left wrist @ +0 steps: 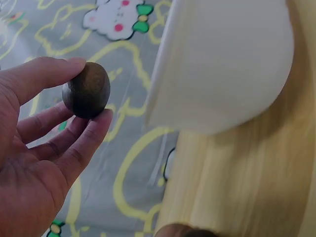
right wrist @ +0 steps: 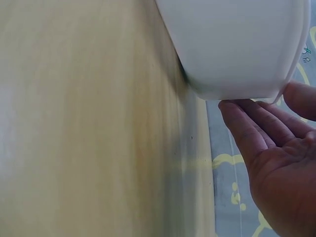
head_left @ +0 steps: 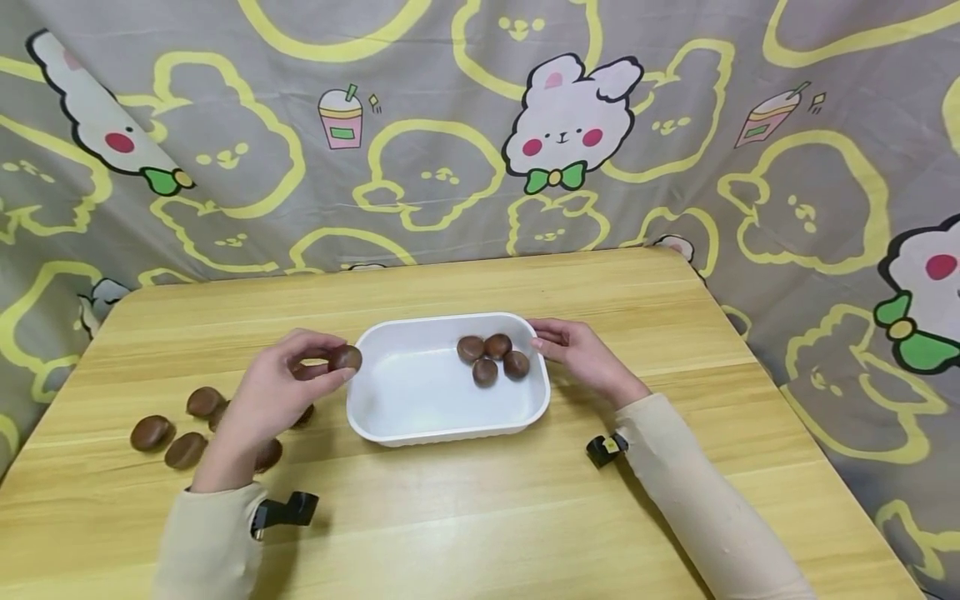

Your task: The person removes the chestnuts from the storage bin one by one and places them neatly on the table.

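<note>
My left hand (head_left: 273, 383) pinches a glossy brown chestnut (head_left: 345, 358) between thumb and fingertips, right at the left rim of a white plastic tray (head_left: 420, 433). The left wrist view shows the same chestnut (left wrist: 87, 90) held up beside the tray's outer wall (left wrist: 222, 64). At the tray's right end, my right hand (head_left: 585, 354) grips the rim, thumb over the edge and fingers against the outer wall, as the right wrist view also shows at the tray's end (right wrist: 237, 54). Several chestnuts (head_left: 485, 372) lie clustered in the right part of the tray.
Several more chestnuts (head_left: 186, 450) lie on the wooden table (head_left: 465, 517) at the left, some partly hidden behind my left hand and wrist. A grey curtain with cartoon animals (head_left: 435, 192) hangs behind the table. Black camera mounts (head_left: 288, 510) sit at both wrists.
</note>
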`<state>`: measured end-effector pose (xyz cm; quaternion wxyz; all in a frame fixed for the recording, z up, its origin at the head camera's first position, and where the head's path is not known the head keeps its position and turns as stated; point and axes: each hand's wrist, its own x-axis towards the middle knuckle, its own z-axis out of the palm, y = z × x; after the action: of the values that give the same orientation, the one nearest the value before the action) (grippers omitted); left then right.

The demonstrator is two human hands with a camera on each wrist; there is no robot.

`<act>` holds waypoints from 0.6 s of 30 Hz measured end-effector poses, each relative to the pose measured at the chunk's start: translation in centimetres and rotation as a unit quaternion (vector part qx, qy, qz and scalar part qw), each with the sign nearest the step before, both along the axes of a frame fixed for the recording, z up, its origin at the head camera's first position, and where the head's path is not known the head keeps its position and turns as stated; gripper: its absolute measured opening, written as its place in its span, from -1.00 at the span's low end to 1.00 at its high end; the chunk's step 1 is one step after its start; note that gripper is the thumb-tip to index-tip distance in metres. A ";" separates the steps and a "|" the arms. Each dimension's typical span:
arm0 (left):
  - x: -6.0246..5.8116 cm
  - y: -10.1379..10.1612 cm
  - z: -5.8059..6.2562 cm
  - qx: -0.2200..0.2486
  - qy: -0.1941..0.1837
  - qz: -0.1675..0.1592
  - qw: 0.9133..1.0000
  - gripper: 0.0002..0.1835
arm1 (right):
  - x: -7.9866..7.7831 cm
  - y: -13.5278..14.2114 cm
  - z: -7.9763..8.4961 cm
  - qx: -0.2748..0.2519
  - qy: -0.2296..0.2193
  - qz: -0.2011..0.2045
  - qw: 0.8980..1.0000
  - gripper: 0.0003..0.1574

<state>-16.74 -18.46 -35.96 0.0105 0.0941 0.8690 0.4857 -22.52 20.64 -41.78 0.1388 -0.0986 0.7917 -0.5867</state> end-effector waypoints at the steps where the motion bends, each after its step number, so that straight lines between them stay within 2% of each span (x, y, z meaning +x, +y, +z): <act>1: 0.1 -0.4 0.1 -0.006 0.003 0.003 1.000 -0.56 | 0.0 0.0 0.1 0.001 0.001 0.000 1.000 -0.46; 6: 0.9 -2.0 0.4 -0.030 -0.001 0.023 0.999 -0.54 | 0.0 0.0 0.0 0.001 -0.003 0.002 1.000 -0.45; 11: 1.9 -3.6 0.4 -0.061 0.006 0.057 0.996 -0.52 | 0.1 0.0 0.0 0.001 -0.001 0.002 1.000 -0.46; 15: 2.7 -4.8 -0.1 -0.041 0.019 0.072 0.996 -0.56 | 0.2 0.0 0.2 0.002 0.004 0.004 1.000 -0.47; 18: 3.4 -5.9 -0.2 -0.034 0.012 0.090 0.995 -0.56 | 0.2 0.1 0.2 0.001 0.005 0.005 1.000 -0.47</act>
<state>-13.35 -24.35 -36.17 -0.0403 0.0208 0.8900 0.4537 -22.35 20.70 -41.61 0.1384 -0.1052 0.7926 -0.5844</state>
